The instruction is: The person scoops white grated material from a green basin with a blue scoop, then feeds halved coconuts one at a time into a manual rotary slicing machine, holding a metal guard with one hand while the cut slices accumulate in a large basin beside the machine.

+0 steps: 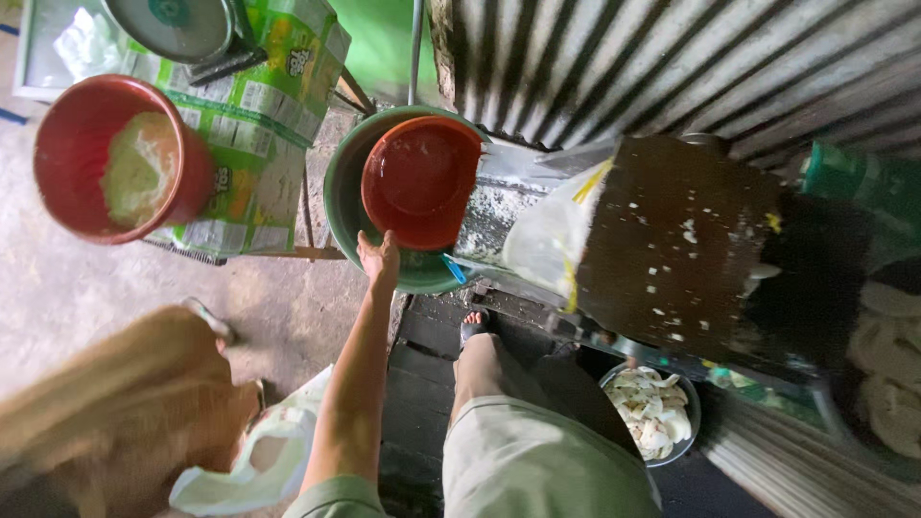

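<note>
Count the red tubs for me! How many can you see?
2. One red tub sits at the left on green packs, with white stuff inside. The other rests inside the green basin, where the left hand touches its rim. More may be hidden.

1. One arm shows, bare from the shoulder down to the hand [380,257], which lies toward 12 o'clock from the body; which arm it is cannot be told.
2. A pale green sleeve [336,499] caps the shoulder at 6 o'clock, short and plain.
3. Light khaki shorts [537,460] cover the thigh, loose, with a stitched hem near the knee.
4. A dark sandal [474,328] with an open toe is on the one foot in view, at 12 o'clock from the knee.
</note>
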